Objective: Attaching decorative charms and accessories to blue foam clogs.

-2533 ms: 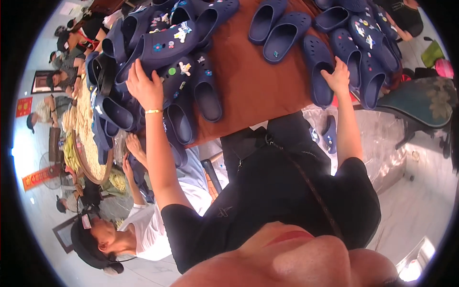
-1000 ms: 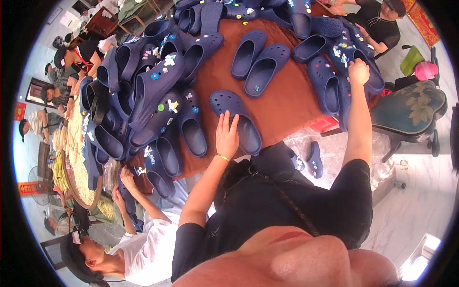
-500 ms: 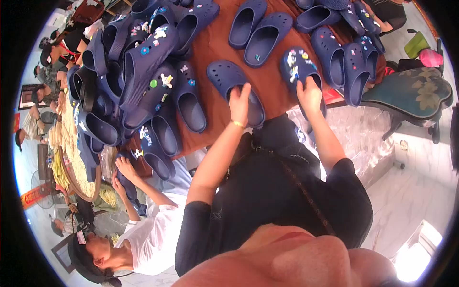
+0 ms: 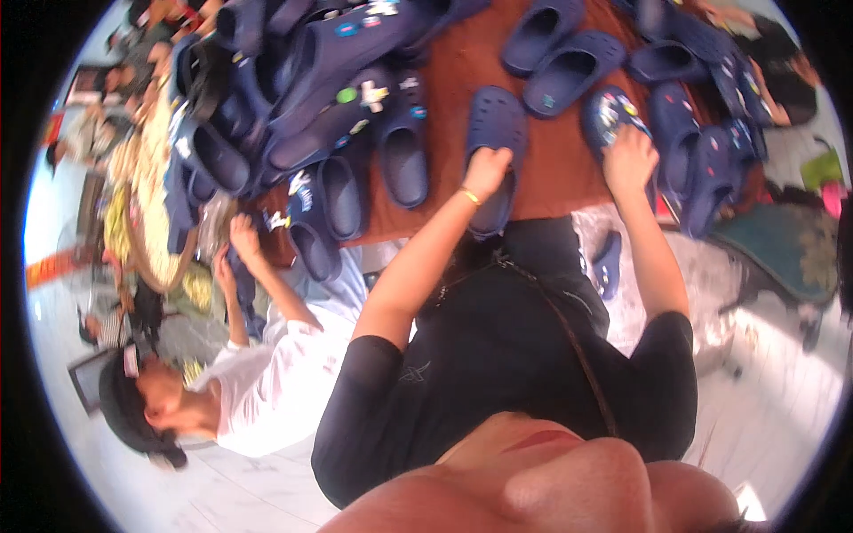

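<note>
Op: Left hand status?
Eng: Your left hand has the plain clog, navy. Fingers curled closed at the foot opening, thumb toward the toe. Fingertips inside are hidden. Toe points away from you, heel at the near edge of the brown cloth.

Op: Right?
Eng: Your right hand is closed over the charm-covered clog, fingers bent across the part behind the charms. Picture's blurred there, so I can't tell exactly where the tips press. That clog's toe also points away from you.

Op: Gap between the two?
Eng: Yes. They stand side by side, apart, bare cloth between. Your hands don't touch each other.

Op: What's around them?
Eng: Beyond them, two more plain ones side by side: the nearer clog, with a small teal mark at its heel, and the farther clog. Big heap of clogs on your left, some with charms. Smaller group of clogs just right of your right hand. One floor clog below the table edge. Co-worker in a white shirt sits to your left, a co-worker's hand near the heap.
</note>
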Action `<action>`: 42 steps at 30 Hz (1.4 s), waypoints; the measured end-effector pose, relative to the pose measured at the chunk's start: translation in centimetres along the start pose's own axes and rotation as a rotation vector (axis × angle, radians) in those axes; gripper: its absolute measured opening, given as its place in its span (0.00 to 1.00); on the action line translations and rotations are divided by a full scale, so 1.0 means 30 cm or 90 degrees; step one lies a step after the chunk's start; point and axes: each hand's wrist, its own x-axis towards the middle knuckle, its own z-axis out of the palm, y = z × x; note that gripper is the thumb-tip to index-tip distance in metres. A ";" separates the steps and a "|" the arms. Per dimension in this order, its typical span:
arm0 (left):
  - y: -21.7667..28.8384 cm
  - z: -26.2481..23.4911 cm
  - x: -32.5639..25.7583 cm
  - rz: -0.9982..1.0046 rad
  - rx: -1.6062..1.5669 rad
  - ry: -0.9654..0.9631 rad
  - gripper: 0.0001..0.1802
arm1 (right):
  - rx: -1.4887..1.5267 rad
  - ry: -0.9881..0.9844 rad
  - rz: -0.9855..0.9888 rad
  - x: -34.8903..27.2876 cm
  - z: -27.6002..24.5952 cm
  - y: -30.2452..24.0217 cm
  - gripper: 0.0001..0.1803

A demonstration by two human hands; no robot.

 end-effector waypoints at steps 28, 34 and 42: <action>-0.014 0.005 -0.018 0.086 -0.106 0.035 0.21 | 0.760 -0.359 0.102 0.000 0.177 -0.159 0.12; -0.019 0.004 -0.026 0.050 -0.151 0.019 0.19 | 1.062 -0.499 0.275 0.077 0.119 -0.273 0.09; -0.023 -0.003 -0.033 0.005 -0.191 -0.012 0.17 | 1.085 -0.641 0.357 0.106 0.132 -0.349 0.09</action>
